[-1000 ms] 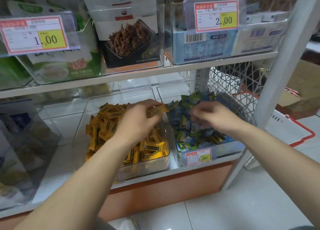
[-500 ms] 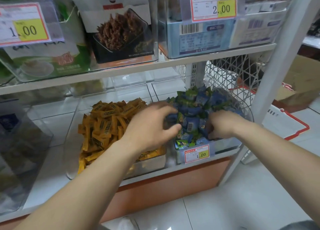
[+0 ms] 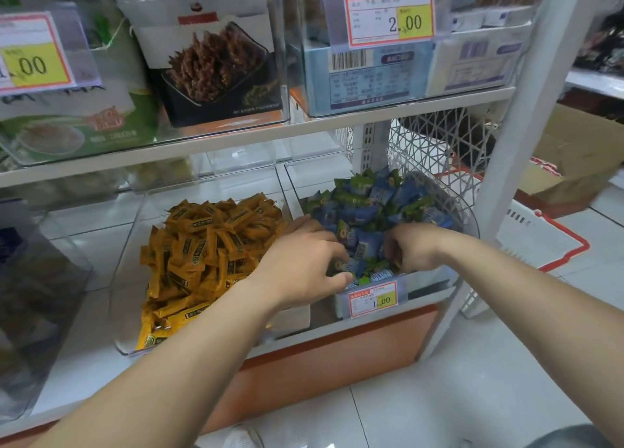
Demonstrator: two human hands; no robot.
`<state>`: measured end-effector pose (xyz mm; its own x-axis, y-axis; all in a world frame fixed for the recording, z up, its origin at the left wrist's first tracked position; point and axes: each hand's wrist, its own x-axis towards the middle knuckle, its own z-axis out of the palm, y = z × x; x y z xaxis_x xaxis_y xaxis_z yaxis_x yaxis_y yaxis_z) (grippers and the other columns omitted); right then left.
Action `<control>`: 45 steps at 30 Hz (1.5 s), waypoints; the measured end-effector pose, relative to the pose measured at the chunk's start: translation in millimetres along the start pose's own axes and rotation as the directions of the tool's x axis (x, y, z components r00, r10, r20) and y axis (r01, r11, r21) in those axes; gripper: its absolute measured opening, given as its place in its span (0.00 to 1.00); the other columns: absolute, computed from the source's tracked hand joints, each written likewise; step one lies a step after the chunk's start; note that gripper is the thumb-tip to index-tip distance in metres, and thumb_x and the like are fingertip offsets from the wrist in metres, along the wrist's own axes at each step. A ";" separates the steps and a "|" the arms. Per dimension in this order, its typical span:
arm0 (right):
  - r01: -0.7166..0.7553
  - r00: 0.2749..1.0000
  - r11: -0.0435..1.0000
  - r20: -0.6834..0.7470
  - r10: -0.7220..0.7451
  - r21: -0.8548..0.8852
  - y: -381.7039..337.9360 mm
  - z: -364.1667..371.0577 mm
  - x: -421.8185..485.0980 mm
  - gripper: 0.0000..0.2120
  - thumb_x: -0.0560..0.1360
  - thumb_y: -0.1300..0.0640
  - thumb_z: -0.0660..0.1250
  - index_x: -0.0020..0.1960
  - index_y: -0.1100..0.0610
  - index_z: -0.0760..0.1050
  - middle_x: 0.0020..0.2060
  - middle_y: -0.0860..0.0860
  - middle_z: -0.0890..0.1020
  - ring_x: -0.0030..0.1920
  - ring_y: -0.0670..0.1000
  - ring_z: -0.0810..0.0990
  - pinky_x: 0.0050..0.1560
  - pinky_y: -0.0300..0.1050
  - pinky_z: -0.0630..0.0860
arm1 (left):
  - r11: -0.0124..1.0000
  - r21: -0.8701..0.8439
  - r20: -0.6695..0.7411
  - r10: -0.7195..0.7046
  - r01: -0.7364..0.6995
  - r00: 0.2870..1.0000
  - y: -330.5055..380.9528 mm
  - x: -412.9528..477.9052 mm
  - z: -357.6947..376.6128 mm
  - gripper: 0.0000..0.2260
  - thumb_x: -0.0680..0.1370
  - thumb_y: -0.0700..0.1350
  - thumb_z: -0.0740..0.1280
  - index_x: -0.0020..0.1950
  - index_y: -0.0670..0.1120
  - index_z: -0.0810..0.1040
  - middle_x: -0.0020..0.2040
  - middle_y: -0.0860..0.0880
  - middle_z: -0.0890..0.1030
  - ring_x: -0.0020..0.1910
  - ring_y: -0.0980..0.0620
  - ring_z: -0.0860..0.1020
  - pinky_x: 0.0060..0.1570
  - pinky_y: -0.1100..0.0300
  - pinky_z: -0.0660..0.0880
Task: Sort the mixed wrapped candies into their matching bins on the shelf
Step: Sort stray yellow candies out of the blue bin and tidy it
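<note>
On the lower shelf (image 3: 67, 380), far left: a dark-looking clear container (image 3: 33, 295), contents blurred and unreadable.

Next right: yellow bin (image 3: 125, 295), a clear tub heaped with yellow candies (image 3: 209, 245), all long yellow wrappers. The left forearm crosses over this tub's front right corner.

Left hand (image 3: 304, 265): it sits across the gap between the two tubs. Its fingers are bent, with tips pushed down into the neighbouring pile and the thumb reaching toward the front wall. I cannot tell whether it pinches a wrapper.

Blue bin (image 3: 429, 279): a clear tub piled with blue and green candies (image 3: 368, 204), highest at the back. A price tag (image 3: 373, 299) reading 1.00 is fixed to its front.

Right hand (image 3: 415, 248): it is near the left hand, over the front of the same pile. The knuckles face up and the fingers curl down among the wrappers. The fingertips are hidden, so I cannot tell if anything is held.

Right of the tub: a white wire side panel (image 3: 435, 150), then a white upright post (image 3: 526, 143).

On the floor beyond: a red-rimmed white basket (image 3: 540, 238) and a cardboard box (image 3: 580, 150).
</note>
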<state>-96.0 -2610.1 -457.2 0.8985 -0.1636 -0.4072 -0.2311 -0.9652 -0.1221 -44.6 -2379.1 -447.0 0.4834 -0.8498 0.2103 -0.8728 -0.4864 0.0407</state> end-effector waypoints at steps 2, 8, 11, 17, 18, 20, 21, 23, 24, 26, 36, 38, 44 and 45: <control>0.052 0.998 0.992 -0.024 -0.050 0.112 5.7 -2.3 -5.6 0.16 0.70 0.61 0.72 0.56 0.51 0.76 0.49 0.49 0.82 0.49 0.52 0.80 0.46 0.44 0.78 | 1.000 -0.029 0.001 -0.005 0.005 1.000 0.3 -0.1 -0.7 0.18 0.75 0.65 0.61 0.55 0.58 0.82 0.50 0.59 0.80 0.55 0.54 0.71 0.55 0.53 0.71; 0.361 0.928 0.633 -0.327 -0.177 0.684 -1.6 -24.9 -32.8 0.19 0.65 0.61 0.80 0.52 0.48 0.80 0.47 0.52 0.82 0.44 0.51 0.83 0.44 0.39 0.79 | 0.970 -0.222 -0.131 -0.126 0.095 0.983 11.1 9.0 -3.5 0.22 0.76 0.64 0.61 0.66 0.57 0.73 0.59 0.57 0.81 0.58 0.54 0.77 0.52 0.54 0.78; 0.484 0.866 0.407 -0.490 -0.098 0.775 -22.7 -22.6 -36.0 0.18 0.66 0.64 0.80 0.52 0.54 0.79 0.44 0.55 0.81 0.43 0.51 0.82 0.47 0.43 0.79 | 0.862 -0.496 -0.170 -0.209 0.099 0.963 19.5 13.2 -7.7 0.26 0.76 0.64 0.65 0.70 0.54 0.69 0.56 0.59 0.81 0.56 0.59 0.79 0.53 0.58 0.78; 0.454 0.886 0.297 -0.461 -0.052 0.840 -21.8 -21.2 -32.2 0.02 0.78 0.56 0.70 0.49 0.54 0.81 0.42 0.51 0.87 0.46 0.51 0.86 0.44 0.40 0.80 | 0.800 -0.586 -0.212 -0.306 0.130 0.928 6.5 11.9 -14.5 0.18 0.75 0.50 0.74 0.63 0.54 0.77 0.43 0.64 0.80 0.45 0.70 0.78 0.44 0.76 0.72; 0.448 0.883 0.441 -0.461 -0.084 0.778 -16.3 -18.2 -29.2 0.02 0.78 0.56 0.70 0.48 0.52 0.82 0.42 0.49 0.87 0.46 0.49 0.86 0.44 0.37 0.78 | 0.820 -0.555 -0.228 -0.310 0.139 0.923 3.8 10.7 -15.8 0.17 0.75 0.51 0.73 0.63 0.54 0.78 0.43 0.65 0.79 0.44 0.71 0.77 0.42 0.78 0.70; 0.401 0.910 0.690 -0.344 -0.229 0.603 -11.8 -8.0 -23.9 0.04 0.78 0.56 0.69 0.48 0.51 0.83 0.41 0.45 0.87 0.44 0.44 0.84 0.45 0.34 0.76 | 0.851 -0.500 -0.244 -0.318 0.162 0.916 0.4 9.1 -17.4 0.15 0.75 0.52 0.71 0.62 0.55 0.79 0.43 0.65 0.78 0.43 0.71 0.76 0.41 0.78 0.69; 0.366 0.929 0.800 -0.237 -0.284 0.475 -12.0 -1.7 -20.3 0.04 0.78 0.55 0.68 0.48 0.50 0.83 0.41 0.42 0.86 0.44 0.42 0.83 0.46 0.35 0.75 | 0.855 -0.489 -0.239 -0.319 0.171 0.917 -0.5 8.6 -17.1 0.15 0.76 0.53 0.70 0.62 0.55 0.79 0.44 0.64 0.78 0.43 0.69 0.76 0.43 0.75 0.70; 0.276 0.961 0.933 -0.053 -0.271 0.232 -12.2 6.5 -11.4 0.07 0.79 0.53 0.66 0.51 0.50 0.83 0.43 0.41 0.83 0.46 0.45 0.81 0.49 0.42 0.76 | 0.855 -0.486 -0.217 -0.319 0.181 0.923 -1.4 7.8 -15.1 0.14 0.76 0.53 0.70 0.61 0.55 0.79 0.46 0.63 0.79 0.45 0.65 0.77 0.45 0.68 0.73; 0.227 0.973 0.960 -0.009 -0.229 0.162 -10.6 7.1 -7.1 0.08 0.78 0.52 0.64 0.50 0.51 0.83 0.43 0.45 0.83 0.46 0.49 0.80 0.49 0.45 0.77 | 0.855 -0.485 -0.208 -0.318 0.185 0.925 -1.6 7.6 -13.9 0.14 0.76 0.53 0.70 0.61 0.55 0.79 0.46 0.62 0.80 0.46 0.64 0.78 0.44 0.69 0.73; 0.138 0.990 0.989 0.016 -0.140 0.060 -5.6 5.2 -0.9 0.11 0.77 0.51 0.63 0.42 0.56 0.78 0.38 0.53 0.79 0.41 0.55 0.76 0.43 0.48 0.72 | 0.850 -0.492 -0.195 -0.320 0.190 0.927 -2.3 7.8 -11.9 0.13 0.76 0.53 0.70 0.60 0.55 0.79 0.44 0.63 0.79 0.46 0.64 0.77 0.43 0.72 0.71; 0.163 0.981 0.986 -0.116 -0.158 0.036 -23.5 7.5 14.4 0.14 0.74 0.51 0.71 0.34 0.57 0.77 0.30 0.52 0.79 0.35 0.54 0.78 0.33 0.42 0.69 | 0.838 -0.511 -0.167 -0.317 0.193 0.933 -3.7 10.6 -9.6 0.12 0.75 0.52 0.70 0.59 0.56 0.79 0.44 0.62 0.80 0.45 0.63 0.78 0.45 0.63 0.76; 0.109 0.993 0.992 -0.045 -0.106 0.069 -23.9 9.9 17.4 0.15 0.72 0.51 0.75 0.33 0.53 0.72 0.30 0.49 0.77 0.34 0.52 0.76 0.32 0.42 0.69 | 0.834 -0.517 -0.165 -0.316 0.191 0.934 -4.7 10.6 -9.4 0.12 0.75 0.52 0.70 0.58 0.57 0.79 0.43 0.63 0.80 0.45 0.64 0.78 0.43 0.65 0.75; 0.081 0.996 0.980 0.031 -0.088 0.182 -28.5 10.2 14.8 0.40 0.68 0.46 0.79 0.74 0.54 0.66 0.67 0.50 0.76 0.64 0.54 0.77 0.60 0.42 0.74 | 0.837 -0.520 -0.171 -0.301 0.174 0.938 -5.8 10.6 -10.0 0.10 0.75 0.53 0.69 0.56 0.59 0.79 0.40 0.68 0.77 0.46 0.71 0.75 0.36 0.78 0.66; 0.083 0.995 0.976 0.040 -0.093 0.203 -29.1 10.2 15.1 0.42 0.68 0.47 0.80 0.75 0.54 0.64 0.69 0.51 0.75 0.65 0.53 0.76 0.63 0.42 0.74 | 0.836 -0.521 -0.172 -0.302 0.174 0.938 -5.8 10.9 -9.9 0.10 0.75 0.54 0.69 0.56 0.60 0.79 0.40 0.68 0.77 0.46 0.71 0.75 0.36 0.78 0.66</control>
<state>-79.5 -2582.3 -469.0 0.9004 -0.0645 -0.4302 -0.2264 -0.9139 -0.3370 -35.0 -2383.6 -435.3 0.7053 -0.6149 0.3529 -0.6808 -0.4486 0.5790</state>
